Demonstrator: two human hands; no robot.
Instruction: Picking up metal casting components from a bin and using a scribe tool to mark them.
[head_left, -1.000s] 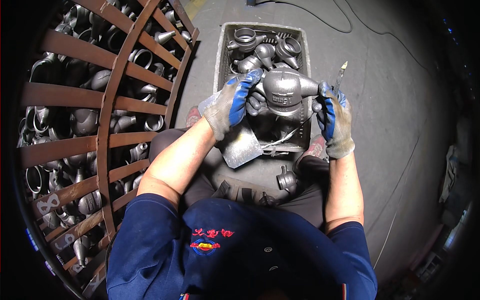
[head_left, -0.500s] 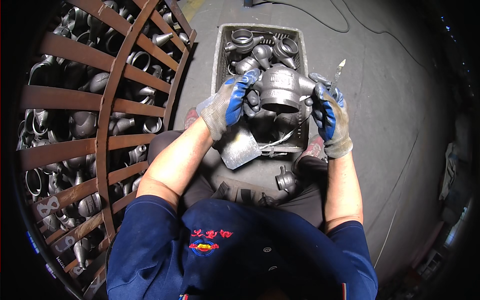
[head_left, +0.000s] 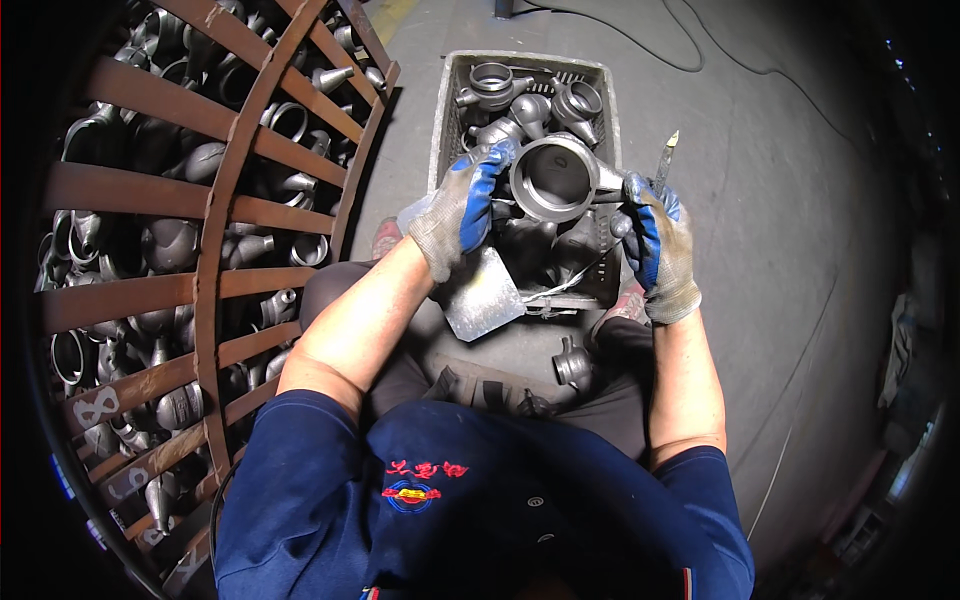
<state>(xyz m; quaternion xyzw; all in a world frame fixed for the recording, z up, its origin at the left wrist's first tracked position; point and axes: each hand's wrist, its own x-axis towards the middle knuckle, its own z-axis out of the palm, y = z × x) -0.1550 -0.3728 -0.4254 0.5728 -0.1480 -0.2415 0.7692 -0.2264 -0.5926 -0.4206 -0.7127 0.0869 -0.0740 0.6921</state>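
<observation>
A grey cast-metal fitting (head_left: 548, 208) with a round open mouth and a side spout hangs between my hands, over a crate. My left hand (head_left: 462, 212), in a grey-and-blue glove, grips it from the left. On the other side my right hand (head_left: 662, 250), gloved alike, is closed around the spout end. A narrow flat metal tool (head_left: 666, 160) with a pale tip sticks up from the right hand; its lower part is hidden by the fingers. The mouth of the fitting faces up toward me.
The plastic crate (head_left: 437, 125) holds several similar castings (head_left: 493, 87). A bent metal sheet (head_left: 482, 303) hangs at its near edge. Another casting (head_left: 572, 362) lies between my legs. At left, a rusty barred bin (head_left: 215, 215) is full of castings. A cable (head_left: 640, 48) crosses the far floor.
The fitting has been tilted so that its open mouth, which pointed down toward me, now faces up. Both hands keep their hold, and the tool stands slightly more upright.
</observation>
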